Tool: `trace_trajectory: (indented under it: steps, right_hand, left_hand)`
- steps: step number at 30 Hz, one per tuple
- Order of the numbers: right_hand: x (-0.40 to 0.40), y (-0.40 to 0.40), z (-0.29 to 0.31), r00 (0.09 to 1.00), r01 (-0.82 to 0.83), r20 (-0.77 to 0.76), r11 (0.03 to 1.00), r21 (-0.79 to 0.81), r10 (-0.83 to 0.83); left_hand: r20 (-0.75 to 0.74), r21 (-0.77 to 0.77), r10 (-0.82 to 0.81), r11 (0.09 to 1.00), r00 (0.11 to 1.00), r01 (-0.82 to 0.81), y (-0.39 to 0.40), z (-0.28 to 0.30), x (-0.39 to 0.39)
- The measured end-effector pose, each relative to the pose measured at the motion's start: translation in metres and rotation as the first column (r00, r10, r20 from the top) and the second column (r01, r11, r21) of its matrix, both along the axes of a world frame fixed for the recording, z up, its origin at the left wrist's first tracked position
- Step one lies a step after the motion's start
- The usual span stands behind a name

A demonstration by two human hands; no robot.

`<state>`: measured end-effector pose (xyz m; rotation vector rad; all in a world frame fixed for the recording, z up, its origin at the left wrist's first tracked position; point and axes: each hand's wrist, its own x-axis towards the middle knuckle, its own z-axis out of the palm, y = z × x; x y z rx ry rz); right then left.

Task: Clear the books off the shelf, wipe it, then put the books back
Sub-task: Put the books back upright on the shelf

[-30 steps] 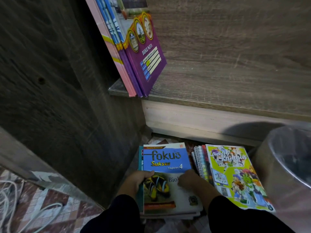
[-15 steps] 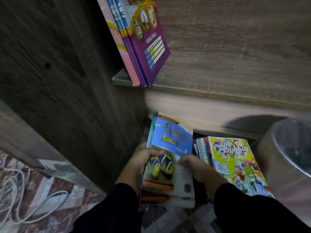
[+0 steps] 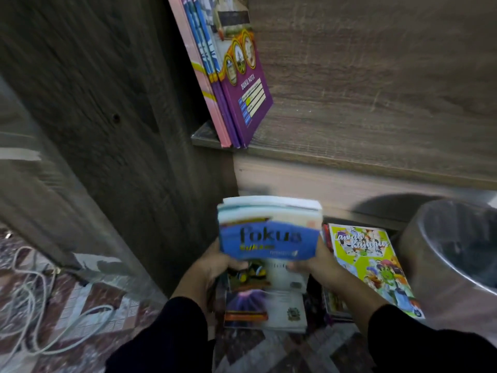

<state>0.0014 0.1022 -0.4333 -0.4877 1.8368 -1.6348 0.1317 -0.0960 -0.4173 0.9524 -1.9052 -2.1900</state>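
Observation:
A stack of books topped by a blue "Fokus Sukses" book (image 3: 269, 238) is lifted off the floor, tilted with its top edge up. My left hand (image 3: 215, 267) grips its left side and my right hand (image 3: 314, 262) grips its right side. Under it another book (image 3: 266, 308) lies flat on the floor. A green comic-cover book (image 3: 371, 265) lies on a pile to the right. On the wooden shelf (image 3: 363, 135) several thin books, the front one purple (image 3: 242, 84), lean against the left wall.
The cabinet's dark side panel (image 3: 107, 125) stands at the left. A grey bin lined with a plastic bag (image 3: 457, 254) sits at the right, close to my right forearm. White cables (image 3: 32, 313) lie on the patterned floor at lower left.
Both hands have raised the stack with the blue book from the floor and tilted it upward toward the shelf. One book stays on the floor beneath.

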Motion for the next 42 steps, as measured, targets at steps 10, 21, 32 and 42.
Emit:
trace_trajectory:
  steps: [10, 21, 32, 42]
  right_hand:
    - [0.017, 0.008, 0.014, 0.981, 0.016, -0.196, 0.991, 0.131, 0.01]
    - [0.029, 0.049, 0.165, 0.916, 0.023, -0.4, 0.998, -0.058, -0.044]
    - [-0.033, 0.09, 0.283, 0.947, 0.182, -0.226, 0.96, -0.215, -0.23]
    - [-0.082, 0.082, 0.273, 0.872, 0.476, -0.096, 0.877, -0.063, -0.48]
  left_hand:
    - [0.107, -0.092, 0.291, 0.955, 0.951, -0.282, 0.019, 0.0, 0.002]
    - [0.09, -0.433, -0.046, 0.898, 0.995, 0.081, 0.019, 0.15, 0.01]
    - [-0.059, -0.51, -0.155, 0.854, 0.986, 0.104, 0.063, 0.283, -0.062]
    - [-0.006, -0.716, -0.044, 0.697, 0.999, 0.026, 0.077, 0.26, -0.126]
